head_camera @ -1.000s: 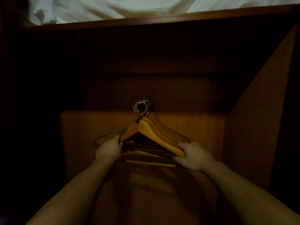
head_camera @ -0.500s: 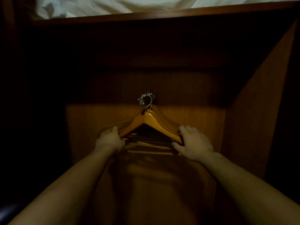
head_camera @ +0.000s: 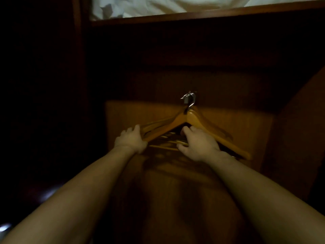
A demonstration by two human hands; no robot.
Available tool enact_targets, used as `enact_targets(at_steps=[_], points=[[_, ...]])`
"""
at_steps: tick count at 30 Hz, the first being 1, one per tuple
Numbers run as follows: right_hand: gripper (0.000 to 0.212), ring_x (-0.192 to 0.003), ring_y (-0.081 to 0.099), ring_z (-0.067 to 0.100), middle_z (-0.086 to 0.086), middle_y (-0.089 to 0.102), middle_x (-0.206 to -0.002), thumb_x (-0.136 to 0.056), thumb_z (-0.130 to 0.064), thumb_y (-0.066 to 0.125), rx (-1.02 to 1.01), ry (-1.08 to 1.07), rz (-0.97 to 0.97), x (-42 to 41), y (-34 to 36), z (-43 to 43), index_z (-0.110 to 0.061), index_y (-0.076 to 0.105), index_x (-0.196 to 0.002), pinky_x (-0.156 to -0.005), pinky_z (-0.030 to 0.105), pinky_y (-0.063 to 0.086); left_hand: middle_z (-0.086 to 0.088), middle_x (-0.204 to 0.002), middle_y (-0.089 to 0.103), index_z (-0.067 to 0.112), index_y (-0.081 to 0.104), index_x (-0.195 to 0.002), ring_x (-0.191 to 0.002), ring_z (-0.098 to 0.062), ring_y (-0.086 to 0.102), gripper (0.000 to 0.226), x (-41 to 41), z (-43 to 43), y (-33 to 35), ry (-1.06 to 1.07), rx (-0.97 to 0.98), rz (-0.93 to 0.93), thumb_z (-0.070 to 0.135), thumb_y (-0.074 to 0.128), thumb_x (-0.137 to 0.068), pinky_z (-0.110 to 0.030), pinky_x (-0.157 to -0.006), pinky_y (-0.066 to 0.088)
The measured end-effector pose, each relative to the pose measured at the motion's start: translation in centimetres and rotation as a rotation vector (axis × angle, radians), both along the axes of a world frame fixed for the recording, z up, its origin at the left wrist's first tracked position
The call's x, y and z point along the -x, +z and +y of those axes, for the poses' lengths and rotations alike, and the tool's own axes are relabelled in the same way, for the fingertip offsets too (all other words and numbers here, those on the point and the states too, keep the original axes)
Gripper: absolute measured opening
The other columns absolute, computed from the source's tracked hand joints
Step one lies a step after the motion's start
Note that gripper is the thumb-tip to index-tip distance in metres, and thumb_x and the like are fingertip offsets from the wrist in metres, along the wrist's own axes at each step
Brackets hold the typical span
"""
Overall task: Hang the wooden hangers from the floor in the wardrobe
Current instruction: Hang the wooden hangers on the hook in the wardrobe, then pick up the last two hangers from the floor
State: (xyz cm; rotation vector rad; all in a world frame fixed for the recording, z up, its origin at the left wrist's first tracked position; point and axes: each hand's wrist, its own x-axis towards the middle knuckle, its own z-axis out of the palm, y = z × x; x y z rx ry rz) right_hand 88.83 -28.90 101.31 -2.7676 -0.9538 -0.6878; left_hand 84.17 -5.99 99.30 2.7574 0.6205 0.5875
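Several wooden hangers [head_camera: 177,122] lie stacked on the wardrobe floor [head_camera: 175,182], their silver hooks [head_camera: 190,101] bunched at the far end. My left hand [head_camera: 131,140] grips the left arm end of the stack. My right hand [head_camera: 198,143] curls its fingers round the right arm of the stack close to the middle, thumb toward the lower bars. The right arm ends [head_camera: 242,154] stick out past my wrist. The scene is dim and slightly blurred.
A wooden side panel [head_camera: 295,134] rises on the right. The back panel [head_camera: 193,67] is dark. A wooden ledge [head_camera: 202,14] with white cloth [head_camera: 167,4] on it runs across the top. The left side is black.
My right hand has slid from the right arm end toward the middle of the stack. The hangers and both hands now sit farther right in view; the left hand keeps its hold.
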Motion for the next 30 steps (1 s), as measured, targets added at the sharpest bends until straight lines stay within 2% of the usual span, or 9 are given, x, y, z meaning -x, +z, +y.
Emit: enact_targets(at_steps=[4,12,23,27,30], points=[[0.055,-0.118,0.055,0.022,0.001,0.054,-0.131,-0.093,-0.056,0.055,0.032,0.104,0.042,2.0,-0.2,4.7,-0.025,0.043,-0.136,-0.092,0.040,0.053,-0.007,-0.158,0.031,0.027,0.014,-0.156,-0.143,-0.029,0.030,0.083,4.6,2.1,-0.8,0.056,-0.073,0.018,0.048,0.060,-0.089,-0.046,-0.113,0.034],[0.058,-0.118,0.056,0.022,0.001,0.053,-0.135,-0.093,-0.060,0.053,0.063,0.440,0.060,7.9,-0.4,13.5,-0.027,0.043,-0.139,-0.090,0.042,0.055,-0.007,-0.156,0.036,0.025,0.020,-0.156,-0.142,-0.029,0.033,0.080,14.9,5.4,-1.8,0.303,-0.182,0.057,0.051,0.058,-0.090,-0.046,-0.113,0.036],[0.059,-0.107,0.060,0.022,0.001,0.057,-0.126,-0.088,-0.065,0.056,0.132,0.799,0.191,17.9,-5.5,20.2,-0.026,0.049,-0.133,-0.085,0.041,0.053,-0.008,-0.158,0.034,0.025,0.022,-0.155,-0.144,-0.030,0.031,0.084,34.1,5.9,-5.4,0.735,-0.055,0.180,0.068,0.048,-0.088,-0.049,-0.111,0.034],[0.061,-0.099,0.061,0.021,0.001,0.058,-0.120,-0.086,-0.068,0.056,0.152,0.912,0.250,23.7,-7.5,22.3,-0.026,0.051,-0.130,-0.081,0.040,0.054,-0.009,-0.158,0.033,0.026,0.021,-0.155,-0.144,-0.032,0.031,0.084,42.4,4.9,-7.1,0.888,-0.031,0.270,0.070,0.045,-0.088,-0.050,-0.111,0.033],[0.063,-0.102,0.061,0.022,0.002,0.058,-0.122,-0.086,-0.069,0.054,0.187,1.011,0.229,29.0,-8.1,24.0,-0.026,0.050,-0.132,-0.083,0.042,0.055,-0.009,-0.158,0.033,0.027,0.020,-0.156,-0.143,-0.032,0.033,0.084,48.4,4.8,-7.0,1.012,-0.004,0.276,0.071,0.043,-0.088,-0.051,-0.110,0.032]])
